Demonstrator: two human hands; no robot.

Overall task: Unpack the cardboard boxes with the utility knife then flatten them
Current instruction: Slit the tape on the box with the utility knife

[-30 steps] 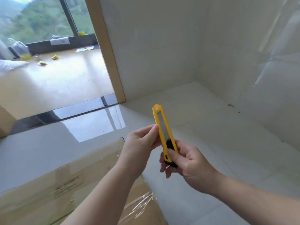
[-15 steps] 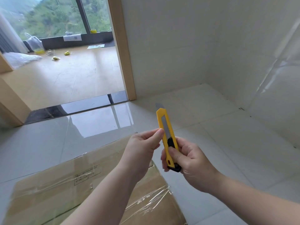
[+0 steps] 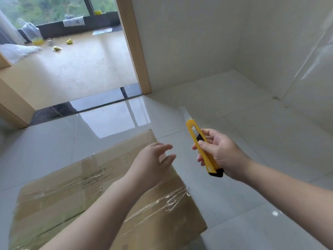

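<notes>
Your right hand (image 3: 219,152) is at centre right of the frame, fingers curled around a yellow utility knife (image 3: 202,148), thumb resting by the black slider. The knife's long axis runs from its black butt at lower right up to its tip at upper left. A short, pale stretch of blade seems to stick out past the tip, but it is blurred against the floor (image 3: 252,132).

Your left hand (image 3: 153,161) hovers at centre frame, fingers spread and relaxed, holding nothing. It sits over the far right corner of the cardboard box (image 3: 93,188).

The box lies flat on the pale tiled floor, filling the lower left of the frame. Clear tape (image 3: 162,202) wraps across it in shiny bands, and it looks sealed. Its long side runs from lower left up to upper right.

The box lies below and to the left of the knife. The empty left hand is nearer the box; the knife hand is off its right edge, over bare floor. To cut, you would likely need to bring the blade leftward and down onto a tape band.
</notes>
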